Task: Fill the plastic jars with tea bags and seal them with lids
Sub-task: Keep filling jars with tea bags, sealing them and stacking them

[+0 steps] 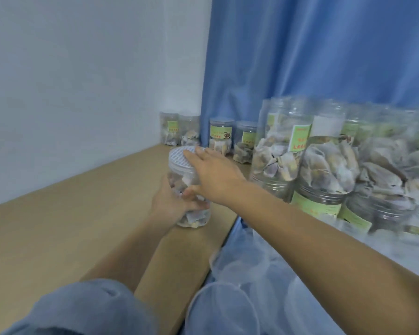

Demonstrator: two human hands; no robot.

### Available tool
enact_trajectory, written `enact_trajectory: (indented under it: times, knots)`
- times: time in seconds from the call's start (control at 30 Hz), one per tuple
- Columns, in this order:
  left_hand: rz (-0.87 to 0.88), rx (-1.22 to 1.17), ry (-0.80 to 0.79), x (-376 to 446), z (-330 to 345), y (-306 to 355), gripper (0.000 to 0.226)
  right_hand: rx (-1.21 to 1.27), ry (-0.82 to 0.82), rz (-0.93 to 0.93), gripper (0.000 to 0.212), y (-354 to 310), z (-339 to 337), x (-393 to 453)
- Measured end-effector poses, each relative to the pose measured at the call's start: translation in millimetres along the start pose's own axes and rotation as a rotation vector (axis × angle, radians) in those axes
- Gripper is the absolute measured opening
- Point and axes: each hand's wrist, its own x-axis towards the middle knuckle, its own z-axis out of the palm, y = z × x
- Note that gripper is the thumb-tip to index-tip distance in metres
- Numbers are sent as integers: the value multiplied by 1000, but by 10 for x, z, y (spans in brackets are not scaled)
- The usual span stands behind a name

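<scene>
Left hand (172,204) is wrapped round the lower body of the jar (191,189), fingers curled on the clear wall, steadying it upright on the counter (58,226) near its right edge. Tea bags show through the wall; the jar appears filled.

The lid (183,157), white with a grid pattern, sits on the jar mouth. Right hand (215,172) lies over the lid, fingers fairly straight across its top and thumb down the jar's side; pressing rather than gripping, as far as can be told. Whether the lid is fully seated cannot be told.

Step in hand, by judgement: sealing this jar. Next move calls for firm downward pressure or a twist while the left hand holds the jar from turning.

Sealed jars (220,134) stand along the counter's far edge. Further filled jars (324,165) are crowded to the right, before a blue curtain (324,56).
</scene>
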Motion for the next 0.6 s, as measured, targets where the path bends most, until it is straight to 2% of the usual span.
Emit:
enact_trajectory:
  times: [0.1, 0.23, 0.3, 0.37, 0.43, 0.47, 0.53, 0.6]
  knots:
    - [-24, -19, -110, 341, -41, -20, 85, -93, -66, 13, 79, 50, 43, 403]
    - [-170, 175, -207, 732, -60, 126, 61, -138, -144, 131, 68, 170, 102, 772]
    - [-155, 408, -225, 917, -60, 288, 61, -160, -195, 221, 70, 280, 141, 942]
    - [21, 573, -99, 1116, -30, 479, 56, -139, -236, 342, 74, 427, 176, 1100]
    - [283, 490, 9, 1329, 56, 676, 50, -131, -246, 449, 71, 588, 216, 1247]
    - [386, 449, 13, 1470, 134, 765, 47, -130, -240, 496, 70, 681, 240, 1311]
    - [515, 497, -79, 1802, 366, 906, 42, -134, -228, 601, 68, 862, 297, 1402]
    - [481, 565, -261, 2130, 696, 1036, 36, -152, -221, 708, 63, 995, 350, 1446]
